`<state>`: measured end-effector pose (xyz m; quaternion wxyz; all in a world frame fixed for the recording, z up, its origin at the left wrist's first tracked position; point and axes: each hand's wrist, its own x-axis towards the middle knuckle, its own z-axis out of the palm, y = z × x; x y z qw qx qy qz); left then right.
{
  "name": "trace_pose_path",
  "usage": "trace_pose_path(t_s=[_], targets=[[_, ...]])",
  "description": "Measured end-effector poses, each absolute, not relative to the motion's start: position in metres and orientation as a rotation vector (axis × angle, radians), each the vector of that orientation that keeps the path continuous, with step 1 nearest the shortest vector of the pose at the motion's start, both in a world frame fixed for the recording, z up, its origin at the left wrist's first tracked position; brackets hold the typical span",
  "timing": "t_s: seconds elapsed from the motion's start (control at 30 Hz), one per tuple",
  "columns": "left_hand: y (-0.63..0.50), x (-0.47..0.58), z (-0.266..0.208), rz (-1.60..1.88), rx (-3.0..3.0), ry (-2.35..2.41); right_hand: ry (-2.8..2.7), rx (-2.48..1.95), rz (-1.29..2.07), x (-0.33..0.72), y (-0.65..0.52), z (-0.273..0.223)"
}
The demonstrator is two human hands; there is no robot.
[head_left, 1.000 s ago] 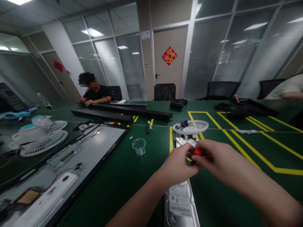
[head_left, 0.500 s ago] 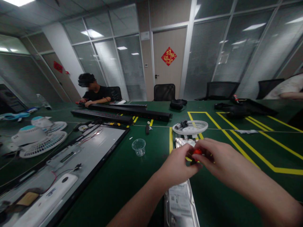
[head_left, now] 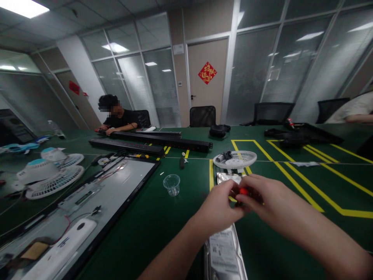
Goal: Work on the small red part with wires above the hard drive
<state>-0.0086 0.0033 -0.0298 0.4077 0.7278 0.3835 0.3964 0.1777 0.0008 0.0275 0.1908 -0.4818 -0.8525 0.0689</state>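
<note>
My right hand (head_left: 264, 194) is closed, thumb and fingers pinching a small red piece (head_left: 244, 191) whose full shape is hidden. Against it, my left hand (head_left: 220, 204) has its fingertips curled together; whatever they may grip is out of sight. Both hands hover over a silver hard drive (head_left: 224, 252) with a white label, lying lengthwise on the table. Just beyond my fingers shows another shiny silver piece (head_left: 229, 177). To the left of my left hand stands a clear plastic cup (head_left: 171, 185).
A large flat panel (head_left: 128, 182) with a white device (head_left: 65, 243) on it fills the left. White fan parts (head_left: 40, 171) lie farther left. Ahead are a white fan grille (head_left: 234, 160) and long black bars (head_left: 163, 140). A person (head_left: 119, 116) sits across the green table.
The view has tilted up slightly. My fingers stay together around the red piece, with a small shift of grip; the dark bit below it shows less now.
</note>
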Motion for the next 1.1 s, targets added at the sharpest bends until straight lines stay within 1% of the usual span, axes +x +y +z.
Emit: trace_pose_path(t_s=[0.1,0.3,0.53,0.73,0.8,0.97,1.1], targets=[[0.0032,-0.0081,-0.0305,0.981,1.767,0.95,-2.364,-1.407,0.168,0.1796,0.0003,0.0247],[0.0047,-0.008,-0.0329,1.019,1.812,0.955,-2.404,-1.225,0.258,0.1821,-0.0002,0.0246],[0.005,-0.0083,-0.0342,0.985,1.842,0.958,-2.361,-1.421,0.189,0.1775,0.0023,0.0228],[0.0046,-0.0095,-0.0329,0.984,1.853,0.986,-2.395,-1.171,0.244,0.1815,-0.0012,0.0241],[0.0045,-0.0088,-0.0331,0.98,1.868,0.996,-2.401,-1.197,0.219,0.1805,0.001,0.0248],[0.0052,-0.0069,-0.0335,0.984,1.808,0.971,-2.367,-1.425,0.167,0.1771,0.004,0.0253],[0.0051,-0.0077,-0.032,1.003,1.778,0.97,-2.36,-1.288,0.207,0.1804,0.0,0.0228]])
